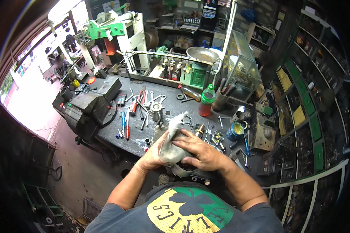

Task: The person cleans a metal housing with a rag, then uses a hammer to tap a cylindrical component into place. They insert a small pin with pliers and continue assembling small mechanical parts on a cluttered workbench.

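Close in front of my body, a pale grey-green rag [170, 150] is bunched between my two hands. My left hand [152, 156] grips it from the left side, with most of its fingers hidden behind the cloth. From the right, my right hand [201, 152] presses its bent fingers into the rag. Cloth also hangs below the right hand, and whether a part is wrapped inside cannot be made out. Just beyond the hands, a metal cylindrical part [156, 112] stands on the dark workbench [144, 136].
A large bench vise [90, 105] sits at the left end. Wrenches [151, 98] and screwdrivers [127, 126] lie midway. To the right stand a green-and-red plastic bottle [207, 101], a blue tin of yellowish grease [235, 132] and a metal block [263, 134]. A glass case [243, 58] rises behind.
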Available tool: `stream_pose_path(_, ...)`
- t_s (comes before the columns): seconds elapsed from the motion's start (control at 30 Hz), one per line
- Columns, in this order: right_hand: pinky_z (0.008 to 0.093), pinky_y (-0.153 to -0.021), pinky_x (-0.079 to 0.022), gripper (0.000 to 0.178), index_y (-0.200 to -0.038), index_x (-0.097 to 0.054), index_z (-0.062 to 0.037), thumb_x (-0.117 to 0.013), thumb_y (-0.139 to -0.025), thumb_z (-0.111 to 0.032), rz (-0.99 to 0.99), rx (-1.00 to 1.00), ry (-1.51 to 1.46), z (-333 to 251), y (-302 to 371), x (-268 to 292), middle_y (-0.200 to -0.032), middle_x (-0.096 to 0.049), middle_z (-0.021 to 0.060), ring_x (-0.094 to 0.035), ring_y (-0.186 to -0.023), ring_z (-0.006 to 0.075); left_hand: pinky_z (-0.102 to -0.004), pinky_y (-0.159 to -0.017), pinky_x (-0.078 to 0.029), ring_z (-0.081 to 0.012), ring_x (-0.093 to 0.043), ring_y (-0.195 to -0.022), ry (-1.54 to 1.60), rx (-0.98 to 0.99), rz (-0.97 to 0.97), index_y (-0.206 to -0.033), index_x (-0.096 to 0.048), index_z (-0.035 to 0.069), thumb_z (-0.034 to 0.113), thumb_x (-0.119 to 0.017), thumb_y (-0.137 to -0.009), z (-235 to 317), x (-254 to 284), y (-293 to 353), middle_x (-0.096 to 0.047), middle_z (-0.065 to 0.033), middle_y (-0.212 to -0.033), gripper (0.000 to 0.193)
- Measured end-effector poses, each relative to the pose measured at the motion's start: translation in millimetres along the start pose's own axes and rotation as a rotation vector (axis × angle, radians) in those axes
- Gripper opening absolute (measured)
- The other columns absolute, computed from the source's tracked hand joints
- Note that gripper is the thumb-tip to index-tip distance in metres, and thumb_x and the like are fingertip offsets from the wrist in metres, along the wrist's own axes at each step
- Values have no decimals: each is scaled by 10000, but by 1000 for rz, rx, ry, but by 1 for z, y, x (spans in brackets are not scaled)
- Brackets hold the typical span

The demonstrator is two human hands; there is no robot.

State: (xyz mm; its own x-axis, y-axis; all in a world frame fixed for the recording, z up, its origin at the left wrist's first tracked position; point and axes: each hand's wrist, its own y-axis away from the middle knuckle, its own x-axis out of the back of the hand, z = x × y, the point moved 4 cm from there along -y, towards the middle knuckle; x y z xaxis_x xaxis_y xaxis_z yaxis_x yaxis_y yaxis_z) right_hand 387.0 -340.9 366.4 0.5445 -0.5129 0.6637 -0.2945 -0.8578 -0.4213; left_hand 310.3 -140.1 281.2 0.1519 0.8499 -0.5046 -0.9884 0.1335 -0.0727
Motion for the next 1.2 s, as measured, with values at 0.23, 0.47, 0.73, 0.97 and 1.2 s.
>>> stream_pose_path(0.23,397,-858,-545,234,-1063,-750,-15,-762,-1069,-249,286,-161,-203,35,3,-4,-889,-687,87,-667,-869,283,-504,-1213,-501,-319,-616,-1427,406,183,-105,-1655,-410,4,594,-939,-829,-46,-41,12,-608,-166,-1560,1145)
stream_pose_path(0.47,391,-1113,-555,393,-1486,-652,-13,-603,-1106,-99,210,-448,-784,37,13,-8,-1393,-741,111,-700,-1267,210,-608,-1222,-475,-391,-627,-1425,585,222,-144,-1607,-529,37,567,-875,-909,-65,-14,9,-627,-207,-1572,943)
stream_pose_path(0.73,374,-954,-606,405,-1288,-717,12,-536,-1133,-315,814,-637,-1423,102,43,-43,-1182,-785,107,-743,-1052,207,-467,-1183,-515,-280,-636,-1383,393,-33,-59,-1648,-398,31,546,-912,-896,-47,-49,-2,-631,-146,-1513,1046)
stream_pose_path(0.97,401,-1144,-550,537,-1565,-562,-21,-485,-1184,-391,481,-441,-1452,79,53,-44,-1499,-675,147,-678,-1331,269,-448,-1157,-492,-271,-626,-1340,-635,-91,139,-1701,-356,25,625,-846,-941,-41,5,-15,-611,-175,-1562,1085)
stream_pose_path(1.2,480,-1245,-450,365,-1311,-763,-39,-737,-953,-105,249,70,-21,19,28,-37,-1387,-740,185,-674,-1355,334,-559,-1298,-392,-383,-545,-1501,816,50,86,-1659,-492,102,505,-730,-1031,-59,-5,-4,-585,-165,-1628,783)
